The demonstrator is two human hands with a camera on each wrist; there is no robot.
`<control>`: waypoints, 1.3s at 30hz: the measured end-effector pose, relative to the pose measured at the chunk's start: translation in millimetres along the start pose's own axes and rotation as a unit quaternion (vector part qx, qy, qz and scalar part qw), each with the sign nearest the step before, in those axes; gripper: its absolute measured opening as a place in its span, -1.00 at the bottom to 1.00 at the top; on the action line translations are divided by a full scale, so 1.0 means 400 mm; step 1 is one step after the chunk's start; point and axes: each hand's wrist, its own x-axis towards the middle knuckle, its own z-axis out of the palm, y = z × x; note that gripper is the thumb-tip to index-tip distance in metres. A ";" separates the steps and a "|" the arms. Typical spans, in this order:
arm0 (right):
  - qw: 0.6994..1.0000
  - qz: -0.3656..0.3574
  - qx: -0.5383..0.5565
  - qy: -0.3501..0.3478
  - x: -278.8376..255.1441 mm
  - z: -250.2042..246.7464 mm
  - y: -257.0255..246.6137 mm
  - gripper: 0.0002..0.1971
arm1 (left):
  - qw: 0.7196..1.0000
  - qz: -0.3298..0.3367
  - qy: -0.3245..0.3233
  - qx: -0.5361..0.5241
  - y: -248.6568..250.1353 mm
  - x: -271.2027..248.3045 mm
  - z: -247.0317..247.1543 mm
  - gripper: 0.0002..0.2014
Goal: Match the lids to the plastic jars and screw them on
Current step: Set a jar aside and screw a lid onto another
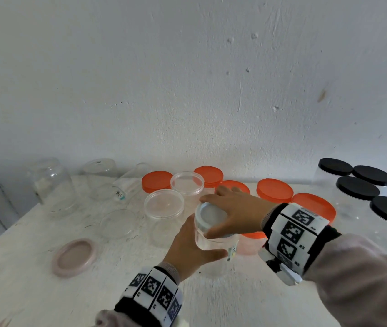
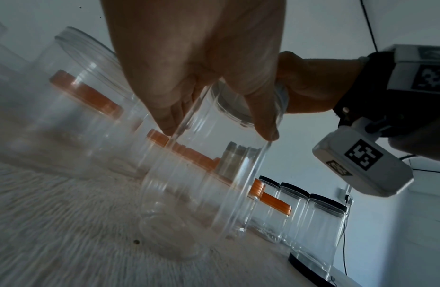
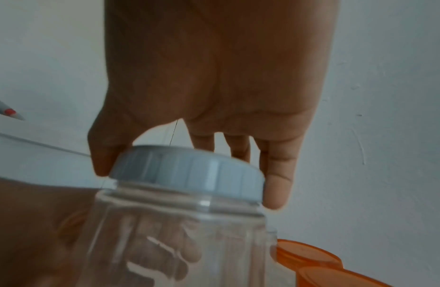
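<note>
A: Logging by size, starting with the white table (image 1: 46, 291) against the wall. Clear open jars (image 1: 53, 182) stand at the far left, orange-lidded jars (image 1: 275, 190) in the middle, black-lidded jars (image 1: 357, 187) on the right. Two jars with clear lids (image 1: 164, 204) stand just left of the hands.

B: And the working jar?

A: Clear plastic jar (image 1: 213, 244) at front centre, tilted. From the left wrist view its base looks close to the table; contact cannot be confirmed, the picture is blurred there.

B: Left hand?

A: Left hand (image 1: 192, 251) wraps the jar body, fingers curled round the far side, thumb across the near side.

B: Right hand?

A: Right hand (image 1: 235, 211) sits over the top, thumb and fingers curled down around the rim of the grey lid (image 1: 211, 215). The right wrist view shows the lid (image 3: 187, 172) seated on the jar neck, thumb on one side, fingers (image 3: 278, 186) on the other.

B: Anything smaller?

A: One loose pink lid (image 1: 74, 257) lies flat on the table, front left, well apart from the hands.
</note>
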 end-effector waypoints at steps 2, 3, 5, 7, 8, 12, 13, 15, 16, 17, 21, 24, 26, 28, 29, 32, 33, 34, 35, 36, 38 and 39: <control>1.000 -0.008 -0.004 0.019 -0.003 0.014 0.004 -0.17 | 1.000 0.007 -0.004 -0.002 0.001 0.001 0.000 -0.20; 0.999 -0.011 -0.005 0.031 -0.007 0.023 0.007 -0.17 | 1.000 0.009 -0.012 -0.002 0.002 0.002 -0.002 -0.19; 0.999 -0.010 -0.004 0.053 -0.011 0.043 0.012 -0.15 | 0.999 0.008 -0.035 0.013 0.005 0.003 -0.012 -0.18; 0.998 0.000 -0.002 0.067 -0.009 0.056 0.014 -0.11 | 0.996 0.006 -0.061 0.062 0.002 -0.001 -0.037 -0.19; 0.997 0.006 0.001 0.072 -0.007 0.060 0.015 -0.09 | 0.993 0.000 -0.074 0.091 -0.004 -0.006 -0.056 -0.21; 0.997 0.017 0.011 0.076 0.002 0.065 0.018 0.00 | 0.982 -0.043 -0.098 0.153 -0.045 -0.033 -0.176 -0.39; 0.997 0.019 0.014 0.073 0.001 0.065 0.019 0.01 | 0.979 -0.052 -0.101 0.168 -0.054 -0.039 -0.211 -0.47; 0.997 0.022 0.019 0.069 -0.002 0.064 0.020 0.03 | 0.974 -0.071 -0.094 0.192 -0.074 -0.046 -0.281 -0.61; 0.997 0.024 0.021 0.068 -0.003 0.062 0.019 0.03 | 0.973 -0.081 -0.080 0.200 -0.085 -0.048 -0.317 -0.66; 0.997 0.027 0.024 0.066 -0.007 0.060 0.018 0.03 | 0.972 -0.092 -0.059 0.206 -0.097 -0.049 -0.349 -0.70; 0.998 0.025 0.036 0.050 -0.014 0.041 0.010 -0.01 | 0.945 -0.142 0.009 0.293 -0.155 -0.045 -0.473 -0.60; 0.996 0.021 0.063 0.057 -0.021 0.003 0.011 -0.05 | 0.907 -0.211 0.015 0.364 -0.202 -0.036 -0.537 -0.45; 0.991 0.028 0.077 0.105 -0.019 -0.042 0.023 -0.07 | 0.880 -0.256 0.010 0.400 -0.231 -0.038 -0.563 -0.40; 0.976 0.044 0.102 0.188 -0.010 -0.097 0.042 -0.09 | 0.865 -0.274 -0.004 0.420 -0.254 -0.046 -0.579 -0.34; 0.966 0.056 0.107 0.231 0.003 -0.124 0.052 -0.10 | 0.864 -0.280 -0.009 0.419 -0.263 -0.050 -0.586 -0.29; 0.941 0.084 0.090 0.315 0.078 -0.192 0.070 -0.11 | 0.869 -0.291 -0.024 0.399 -0.276 -0.061 -0.598 -0.22; 0.934 0.089 0.097 0.334 0.115 -0.205 0.072 -0.14 | 0.872 -0.293 -0.025 0.391 -0.279 -0.062 -0.600 -0.21; 0.928 0.092 0.107 0.346 0.158 -0.214 0.073 -0.16 | 0.875 -0.293 -0.025 0.384 -0.281 -0.062 -0.603 -0.21; 0.924 0.092 0.115 0.352 0.202 -0.218 0.072 -0.18 | 0.878 -0.293 -0.026 0.379 -0.282 -0.063 -0.605 -0.21; 0.924 0.093 0.120 0.350 0.249 -0.219 0.071 -0.18 | 0.880 -0.292 -0.027 0.374 -0.282 -0.064 -0.608 -0.21; 0.930 0.094 0.128 0.331 0.335 -0.210 0.066 -0.18 | 0.883 -0.289 -0.030 0.368 -0.281 -0.066 -0.614 -0.21; 0.935 0.093 0.133 0.316 0.375 -0.203 0.062 -0.17 | 0.884 -0.288 -0.031 0.368 -0.281 -0.067 -0.617 -0.20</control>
